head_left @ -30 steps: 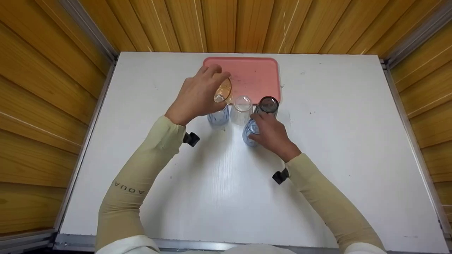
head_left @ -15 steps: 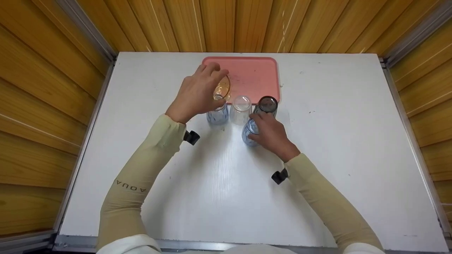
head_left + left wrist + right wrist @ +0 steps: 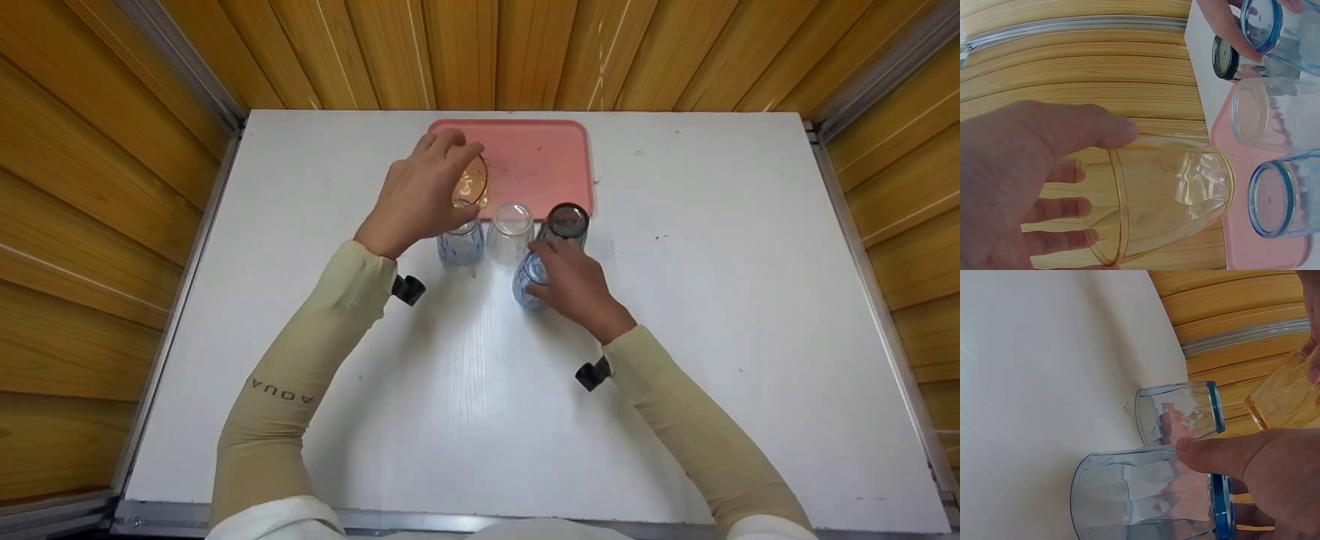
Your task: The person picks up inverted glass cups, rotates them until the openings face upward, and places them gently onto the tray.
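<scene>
My left hand [image 3: 420,187] holds an amber drinking glass [image 3: 1168,197] near its rim, thumb on one side and fingers on the other. That glass is raised, mouth up, above an upside-down blue glass [image 3: 461,247]. My right hand [image 3: 576,283] grips a second blue glass [image 3: 1140,495], which stands upside down on the table, its base up by my fingers. Just behind it stands a dark grey glass [image 3: 568,220], partly covered by my right hand. Between the left blue glass and the grey one is a clear glass [image 3: 511,238], also upside down.
A pink tray [image 3: 540,157] lies at the back of the white table [image 3: 465,420], directly behind the row of glasses. Wooden-slat walls [image 3: 517,60] enclose the back and both sides. A metal edge [image 3: 420,519] runs along the front.
My left hand has shifted slightly toward the back with the amber glass. The right hand keeps its grip on the blue glass, and the other glasses stay in place.
</scene>
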`<state>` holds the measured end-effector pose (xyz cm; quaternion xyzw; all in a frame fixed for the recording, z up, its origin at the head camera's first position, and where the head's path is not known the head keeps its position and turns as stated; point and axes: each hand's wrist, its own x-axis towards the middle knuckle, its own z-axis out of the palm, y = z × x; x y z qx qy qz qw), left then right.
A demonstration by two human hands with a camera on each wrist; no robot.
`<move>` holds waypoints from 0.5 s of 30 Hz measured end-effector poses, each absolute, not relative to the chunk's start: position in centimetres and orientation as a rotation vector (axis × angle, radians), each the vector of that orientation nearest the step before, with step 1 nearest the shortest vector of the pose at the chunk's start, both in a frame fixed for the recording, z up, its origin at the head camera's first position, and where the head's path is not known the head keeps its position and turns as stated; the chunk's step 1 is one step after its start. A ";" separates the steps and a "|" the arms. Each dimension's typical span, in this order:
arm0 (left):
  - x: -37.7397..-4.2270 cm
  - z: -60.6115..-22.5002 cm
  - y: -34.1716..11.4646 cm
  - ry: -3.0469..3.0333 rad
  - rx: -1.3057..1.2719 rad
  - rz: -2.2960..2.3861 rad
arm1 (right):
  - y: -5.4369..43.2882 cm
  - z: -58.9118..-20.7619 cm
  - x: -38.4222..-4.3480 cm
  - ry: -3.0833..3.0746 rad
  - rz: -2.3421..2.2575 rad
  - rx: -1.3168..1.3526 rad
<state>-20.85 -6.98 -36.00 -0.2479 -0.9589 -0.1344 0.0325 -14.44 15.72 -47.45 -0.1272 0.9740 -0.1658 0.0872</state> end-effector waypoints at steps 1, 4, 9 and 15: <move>-20.9 -36.0 -7.0 -2.952 -0.760 -0.418 | 15.7 -47.4 -14.4 2.898 -0.496 -0.374; -21.1 -36.1 -7.0 -2.948 -0.752 -0.436 | 15.7 -47.3 -14.4 2.888 -0.504 -0.369; -21.3 -36.4 -7.0 -2.938 -0.742 -0.461 | 15.7 -47.4 -14.5 2.896 -0.512 -0.378; -21.6 -36.7 -7.0 -2.924 -0.730 -0.471 | 15.7 -47.3 -14.4 2.905 -0.529 -0.393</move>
